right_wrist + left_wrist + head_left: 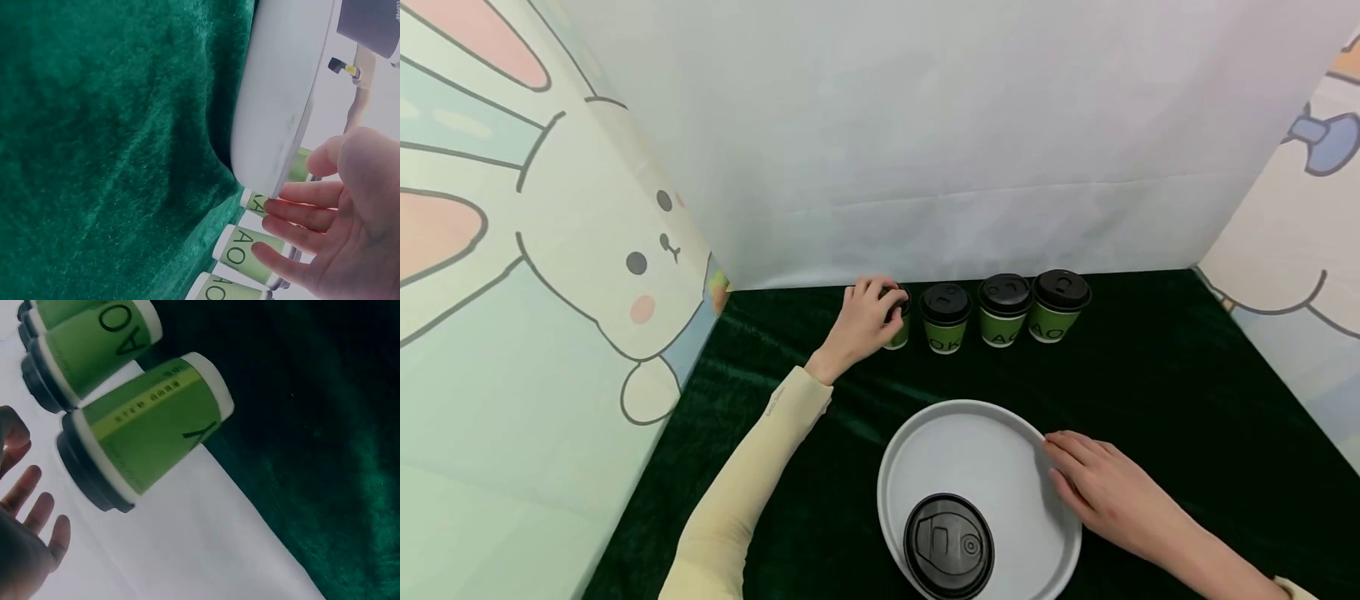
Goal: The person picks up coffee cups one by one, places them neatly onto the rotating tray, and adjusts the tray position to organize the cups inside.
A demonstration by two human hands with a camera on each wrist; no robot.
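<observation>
Along the back of the green cloth stands a row of green paper cups with black lids. My left hand [865, 323] is over the leftmost cup [153, 428], thumb and fingers spread and bent around its lid in the head view. In the left wrist view the fingers [39, 509] are parted, with a gap between them and the lid. My right hand [1108, 492] rests its nearly straight fingers on the right rim of a round white tray [891, 467]. A cup with a black lid [949, 546] stands on the tray's near left part.
To the right of the leftmost cup are three more lidded cups: one marked OK [946, 321], a middle one [1002, 312] and a right one [1056, 308]. A white backdrop [925, 167] rises right behind them. Side walls carry cartoon prints.
</observation>
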